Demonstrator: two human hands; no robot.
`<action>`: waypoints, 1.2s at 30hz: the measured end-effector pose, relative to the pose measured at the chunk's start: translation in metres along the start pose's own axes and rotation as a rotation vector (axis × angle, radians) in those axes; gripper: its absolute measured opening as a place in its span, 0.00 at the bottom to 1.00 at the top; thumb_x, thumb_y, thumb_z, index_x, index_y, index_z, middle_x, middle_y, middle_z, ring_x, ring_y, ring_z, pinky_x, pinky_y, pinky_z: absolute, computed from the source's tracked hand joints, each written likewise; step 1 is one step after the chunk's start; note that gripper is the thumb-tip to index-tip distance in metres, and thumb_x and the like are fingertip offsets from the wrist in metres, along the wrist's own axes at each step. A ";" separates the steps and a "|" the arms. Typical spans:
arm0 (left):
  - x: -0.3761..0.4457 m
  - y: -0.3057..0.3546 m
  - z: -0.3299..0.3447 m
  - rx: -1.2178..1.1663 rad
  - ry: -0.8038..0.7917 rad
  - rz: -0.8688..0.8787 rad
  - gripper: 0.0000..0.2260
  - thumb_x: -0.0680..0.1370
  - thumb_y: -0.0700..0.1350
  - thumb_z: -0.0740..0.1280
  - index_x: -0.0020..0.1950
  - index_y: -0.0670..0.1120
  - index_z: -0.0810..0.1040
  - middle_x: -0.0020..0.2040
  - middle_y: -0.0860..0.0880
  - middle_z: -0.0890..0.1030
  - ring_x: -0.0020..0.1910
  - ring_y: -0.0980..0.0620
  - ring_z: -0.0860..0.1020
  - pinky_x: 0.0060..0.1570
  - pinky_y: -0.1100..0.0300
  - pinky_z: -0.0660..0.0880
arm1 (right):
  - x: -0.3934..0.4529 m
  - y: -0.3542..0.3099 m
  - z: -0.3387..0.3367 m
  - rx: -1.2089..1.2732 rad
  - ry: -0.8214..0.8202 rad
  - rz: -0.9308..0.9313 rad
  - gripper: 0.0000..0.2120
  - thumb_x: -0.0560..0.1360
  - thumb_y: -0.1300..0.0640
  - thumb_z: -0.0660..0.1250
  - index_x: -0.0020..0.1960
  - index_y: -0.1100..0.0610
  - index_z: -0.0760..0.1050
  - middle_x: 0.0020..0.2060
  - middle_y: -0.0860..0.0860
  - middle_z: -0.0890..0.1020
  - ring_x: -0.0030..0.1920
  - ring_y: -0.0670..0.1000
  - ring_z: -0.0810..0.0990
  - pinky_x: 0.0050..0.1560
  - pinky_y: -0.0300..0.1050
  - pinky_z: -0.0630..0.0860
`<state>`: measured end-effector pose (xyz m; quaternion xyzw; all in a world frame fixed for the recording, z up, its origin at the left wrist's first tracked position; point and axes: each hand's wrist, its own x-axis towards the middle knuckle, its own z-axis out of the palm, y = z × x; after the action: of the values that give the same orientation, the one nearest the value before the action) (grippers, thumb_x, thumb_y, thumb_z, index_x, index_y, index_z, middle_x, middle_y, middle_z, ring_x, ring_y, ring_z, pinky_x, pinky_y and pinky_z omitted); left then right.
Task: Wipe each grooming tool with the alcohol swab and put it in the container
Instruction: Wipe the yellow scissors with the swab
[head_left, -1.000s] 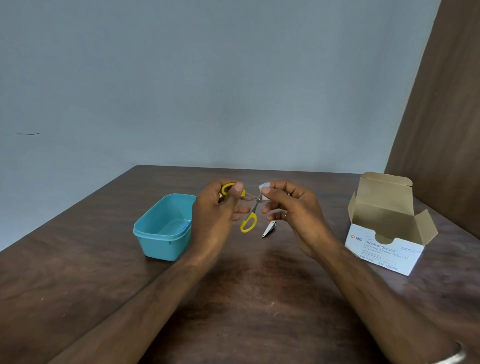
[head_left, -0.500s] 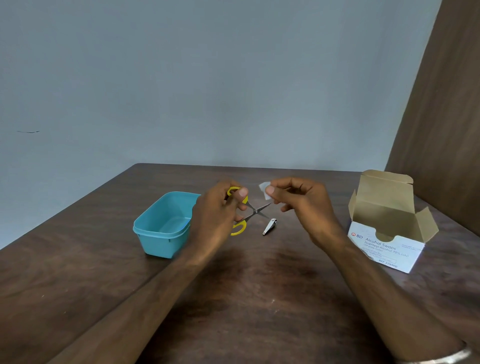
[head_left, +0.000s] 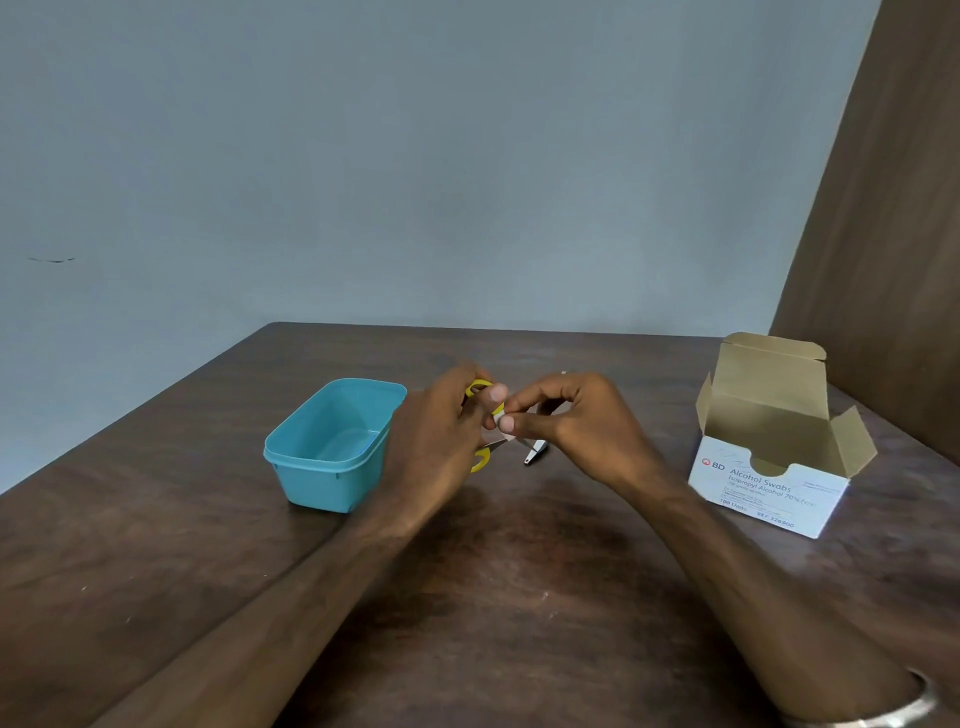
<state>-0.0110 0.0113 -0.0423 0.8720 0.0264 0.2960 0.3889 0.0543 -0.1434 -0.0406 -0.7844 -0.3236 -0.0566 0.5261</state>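
Gripping the scissors (head_left: 480, 457) by the handles, the left hand (head_left: 441, 447) aims the blades rightward into the right hand's (head_left: 576, 421) pinched swab (head_left: 500, 419).

A dark brown wooden worktop (head_left: 493, 597) with visible grain carries three things. Taking the teal container (head_left: 332, 447) as the landmark: it stands on the worktop's left part, open at the top, nothing visible inside it. To the right of the container, near it but apart, a small metal nail clipper (head_left: 535, 453) lies flat on the wood. Farther right of the container, well apart and close to the worktop's right edge, stands a white cardboard box of alcohol swabs (head_left: 769, 467), its brown flaps folded open and its printed front facing the camera
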 end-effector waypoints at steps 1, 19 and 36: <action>0.000 0.000 0.000 -0.002 0.000 0.002 0.09 0.80 0.55 0.63 0.45 0.51 0.76 0.36 0.54 0.83 0.37 0.53 0.83 0.41 0.47 0.80 | 0.000 0.001 0.001 0.009 0.008 0.000 0.03 0.68 0.57 0.79 0.41 0.52 0.86 0.38 0.57 0.86 0.37 0.60 0.78 0.42 0.56 0.77; -0.001 0.004 -0.004 0.037 -0.052 0.029 0.06 0.80 0.53 0.64 0.44 0.56 0.76 0.36 0.57 0.82 0.38 0.56 0.82 0.42 0.50 0.81 | 0.000 0.000 -0.008 -0.149 -0.112 0.005 0.02 0.69 0.55 0.78 0.39 0.51 0.86 0.34 0.45 0.85 0.35 0.51 0.81 0.39 0.46 0.76; 0.000 -0.001 -0.004 0.073 -0.045 0.110 0.07 0.79 0.57 0.64 0.50 0.57 0.79 0.39 0.54 0.83 0.41 0.53 0.82 0.43 0.47 0.80 | 0.001 0.002 -0.008 -0.307 -0.201 -0.069 0.02 0.73 0.54 0.74 0.45 0.49 0.85 0.35 0.44 0.86 0.37 0.48 0.82 0.43 0.49 0.77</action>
<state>-0.0129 0.0145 -0.0409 0.8922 -0.0197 0.2961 0.3404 0.0584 -0.1505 -0.0386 -0.8456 -0.3888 -0.0444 0.3631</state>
